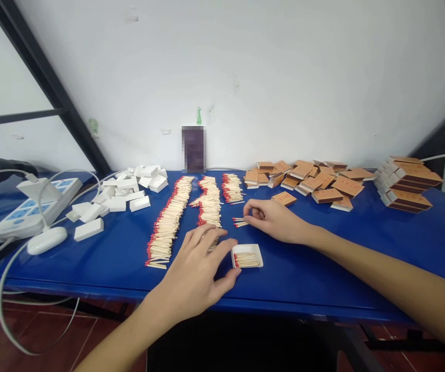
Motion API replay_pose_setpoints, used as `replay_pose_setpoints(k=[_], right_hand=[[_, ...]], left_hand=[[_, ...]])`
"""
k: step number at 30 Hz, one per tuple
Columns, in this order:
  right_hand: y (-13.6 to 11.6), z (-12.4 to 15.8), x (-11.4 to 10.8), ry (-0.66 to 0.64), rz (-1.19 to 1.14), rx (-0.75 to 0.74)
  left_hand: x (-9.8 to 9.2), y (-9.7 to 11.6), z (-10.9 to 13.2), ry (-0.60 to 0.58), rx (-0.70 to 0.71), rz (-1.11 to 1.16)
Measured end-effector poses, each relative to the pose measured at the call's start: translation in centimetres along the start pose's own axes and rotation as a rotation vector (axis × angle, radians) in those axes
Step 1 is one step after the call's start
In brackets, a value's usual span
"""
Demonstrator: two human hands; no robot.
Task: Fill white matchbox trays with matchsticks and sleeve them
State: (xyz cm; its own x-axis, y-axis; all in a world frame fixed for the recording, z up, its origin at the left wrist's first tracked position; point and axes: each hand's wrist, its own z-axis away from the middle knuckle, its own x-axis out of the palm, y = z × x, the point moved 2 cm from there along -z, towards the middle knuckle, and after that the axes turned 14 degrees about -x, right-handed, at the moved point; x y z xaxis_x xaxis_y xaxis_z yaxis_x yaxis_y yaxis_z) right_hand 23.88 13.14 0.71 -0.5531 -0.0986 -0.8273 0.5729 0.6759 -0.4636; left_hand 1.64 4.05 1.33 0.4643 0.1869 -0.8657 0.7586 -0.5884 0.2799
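Observation:
A white matchbox tray (pixel 261 254) lies on the blue table, partly filled with red-tipped matches whose heads point left. My left hand (pixel 197 268) reaches in from the left, its thumb and index finger at the near and far left corners of the tray, steadying it. Just beyond the tray, my right hand (pixel 271 217) pinches a few matches (pixel 239 222) between thumb and fingers, close to the tabletop. Loose matches lie in three long rows: a left row (pixel 170 222), a middle row (pixel 210 201) partly behind my left hand, and a short right row (pixel 231 188).
White empty trays (pixel 117 191) are heaped at the back left, near a power strip (pixel 32 209) and white cables. Orange matchbox sleeves (pixel 315 181) are piled at the back right; stacked boxes (pixel 408 183) stand farther right. A pixelated dark rectangle (pixel 194 150) leans against the wall.

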Motion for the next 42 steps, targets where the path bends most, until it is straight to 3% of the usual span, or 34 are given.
replay_pose_setpoints(k=[25,35,42], right_hand=[[-0.6,0.0,-0.5,-0.073,0.006,0.009],[-0.7,0.1,-0.5,-0.060,0.048,-0.008],[0.6,-0.5,-0.5,0.037,0.130,-0.048]], left_hand=[[0.2,-0.1,0.0,-0.003,0.002,-0.014],[0.2,-0.1,0.0,-0.012,-0.003,-0.017],[0.2,-0.1,0.1,-0.012,0.002,-0.009]])
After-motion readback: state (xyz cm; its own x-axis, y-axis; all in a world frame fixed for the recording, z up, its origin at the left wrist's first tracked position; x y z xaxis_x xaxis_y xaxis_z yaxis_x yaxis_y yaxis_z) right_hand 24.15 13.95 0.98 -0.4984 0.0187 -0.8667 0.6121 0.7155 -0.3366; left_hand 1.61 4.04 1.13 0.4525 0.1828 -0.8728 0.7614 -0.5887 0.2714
